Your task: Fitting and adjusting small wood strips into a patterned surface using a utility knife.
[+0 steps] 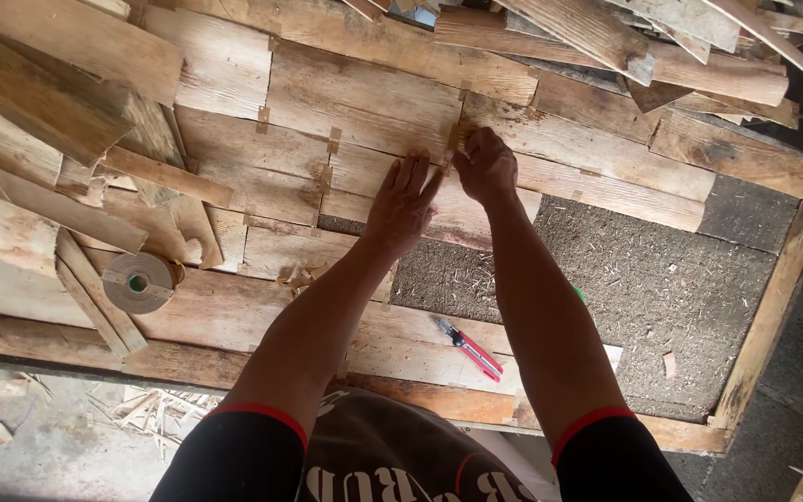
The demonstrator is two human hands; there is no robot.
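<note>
Near the middle of the bench point(773, 307), thin sheets of pale wood veneer point(364, 112) lie edge to edge, their grain running mostly left to right, with brownish streaks and ragged ends; short strips of brown tape point(333, 139) bridge several of the seams. Both hands rest on one such seam. The left hand point(401, 200) lies flat and open, fingers spread and pressed down on a veneer sheet, holding nothing. Just beside it, the right hand point(485, 165) is curled, its fingertips bunched on a small tape piece point(454, 138) at the joint; whether it pinches the piece or only presses it cannot be told. To the right of the sheets the bench shows a dark, rough grey-brown surface strewn with wood bits, framed by a wooden rim. A roll of brown paper tape point(138, 282), round with a green core, lies flat on the veneer well to the left of the hands. Closer to the person, a red utility knife point(469, 350) lies at a slant across the edge of a sheet. Loose offcuts point(662, 37) are heaped along the far side and the left. Wood scraps point(141, 409) litter the floor below the bench edge.
</note>
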